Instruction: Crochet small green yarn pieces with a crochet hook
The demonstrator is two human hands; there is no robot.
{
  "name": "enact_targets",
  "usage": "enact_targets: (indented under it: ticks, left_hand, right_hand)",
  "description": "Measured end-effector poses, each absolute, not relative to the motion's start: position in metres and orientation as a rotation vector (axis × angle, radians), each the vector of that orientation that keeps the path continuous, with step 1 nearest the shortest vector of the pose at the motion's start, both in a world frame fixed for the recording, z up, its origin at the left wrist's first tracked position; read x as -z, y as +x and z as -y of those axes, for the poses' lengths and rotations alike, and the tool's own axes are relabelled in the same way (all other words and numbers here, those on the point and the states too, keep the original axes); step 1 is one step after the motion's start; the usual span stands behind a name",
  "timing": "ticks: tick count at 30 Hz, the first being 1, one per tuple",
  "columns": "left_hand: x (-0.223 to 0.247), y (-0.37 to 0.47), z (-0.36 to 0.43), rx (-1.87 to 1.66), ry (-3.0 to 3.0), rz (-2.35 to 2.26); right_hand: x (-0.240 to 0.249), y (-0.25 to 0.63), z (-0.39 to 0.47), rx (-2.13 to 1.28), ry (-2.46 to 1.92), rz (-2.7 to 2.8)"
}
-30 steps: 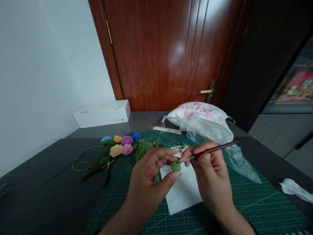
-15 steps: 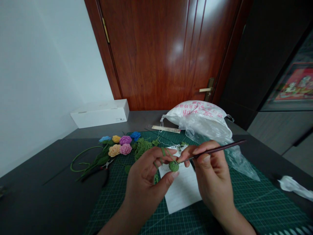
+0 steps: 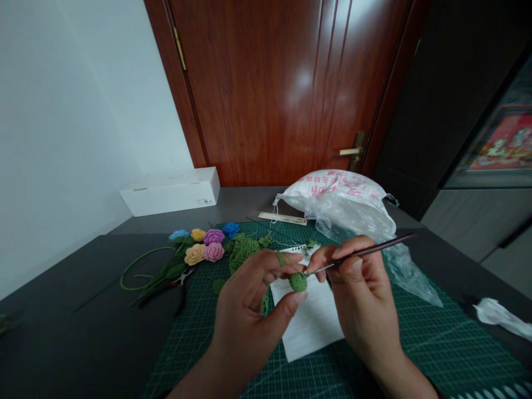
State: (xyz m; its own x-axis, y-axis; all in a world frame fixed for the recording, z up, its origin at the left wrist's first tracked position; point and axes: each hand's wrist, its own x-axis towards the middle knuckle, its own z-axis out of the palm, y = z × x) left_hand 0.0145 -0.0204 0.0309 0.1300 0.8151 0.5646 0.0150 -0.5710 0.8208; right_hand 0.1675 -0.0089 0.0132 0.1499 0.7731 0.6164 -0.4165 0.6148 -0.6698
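Between thumb and fingers, my left hand (image 3: 253, 305) pinches a small round green crocheted piece (image 3: 298, 282), and green yarn wraps round its raised fingers. My right hand (image 3: 366, 288) grips a crochet hook (image 3: 374, 248) with a dark handle, its metal tip touching the upper right edge of the green piece. Under both hands lies a lined white sheet (image 3: 310, 324) on the green cutting mat (image 3: 419, 332). A heap of green yarn (image 3: 243, 252) rests behind my left hand.
Crocheted flowers (image 3: 214, 238) with green stems and pliers (image 3: 180, 285) lie at left. Behind stand a white box (image 3: 170, 193) and a white bag (image 3: 336, 188) in clear plastic. A ruler (image 3: 283, 218) lies before the bag; crumpled white tissue (image 3: 501, 317) is at right.
The green piece has shifted slightly right and appears turned a little. The hook's handle is tilted slightly higher at its near end, and both hands have moved only a little.
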Motion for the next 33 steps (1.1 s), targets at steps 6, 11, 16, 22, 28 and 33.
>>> enact_targets:
  ticks: [6, 11, 16, 22, 28, 33]
  left_hand:
    - [-0.032, 0.016, 0.020, -1.497, 1.585, -0.764]
    - [-0.031, 0.015, 0.020, -1.498, 1.582, -0.774]
    - [-0.031, 0.016, 0.020, -1.514, 1.618, -0.802]
    - [-0.027, 0.013, 0.019, -1.554, 1.846, -0.905]
    - [-0.024, 0.013, 0.019, -1.602, 1.899, -0.910]
    - [-0.027, 0.018, 0.023, -1.642, 1.753, -0.849]
  right_hand:
    - [-0.012, 0.167, 0.009, -0.863, -0.377, 1.138]
    - [-0.013, 0.170, 0.010, -0.825, -0.354, 1.181]
    - [-0.015, 0.173, 0.012, -0.735, -0.335, 1.276]
    - [-0.016, 0.181, 0.013, -0.431, -0.376, 1.482]
    - [-0.017, 0.190, 0.018, -0.135, -0.437, 1.703]
    - [-0.020, 0.191, 0.025, -0.045, -0.610, 1.736]
